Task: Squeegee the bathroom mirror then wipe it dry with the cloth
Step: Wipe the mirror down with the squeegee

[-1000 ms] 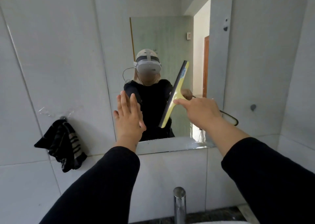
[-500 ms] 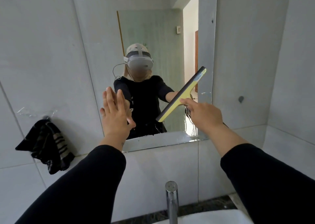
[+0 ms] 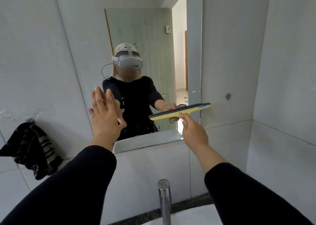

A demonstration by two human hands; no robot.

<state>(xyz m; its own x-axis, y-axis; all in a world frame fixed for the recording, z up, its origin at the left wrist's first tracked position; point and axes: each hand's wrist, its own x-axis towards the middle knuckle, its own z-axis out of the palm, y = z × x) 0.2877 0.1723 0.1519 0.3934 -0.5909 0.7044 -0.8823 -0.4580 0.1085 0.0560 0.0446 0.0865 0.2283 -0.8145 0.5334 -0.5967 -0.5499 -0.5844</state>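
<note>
The frameless mirror (image 3: 136,28) hangs on the tiled wall ahead. My right hand (image 3: 194,133) grips the handle of a yellow squeegee (image 3: 181,112) whose dark blade lies almost level against the mirror's lower right part, its tip reaching past the right edge. My left hand (image 3: 105,114) is flat and open, fingers up, at the mirror's lower left edge. A dark striped cloth (image 3: 31,149) hangs from a wall hook at the far left, away from both hands.
A chrome tap (image 3: 164,200) rises at the bottom centre above a white basin rim (image 3: 188,214). A small dark wall hook (image 3: 228,96) sits right of the mirror. A side wall closes in at the right.
The squeegee has swung from nearly upright to almost level and dropped toward the mirror's lower right. My left hand stayed flat at the lower left edge.
</note>
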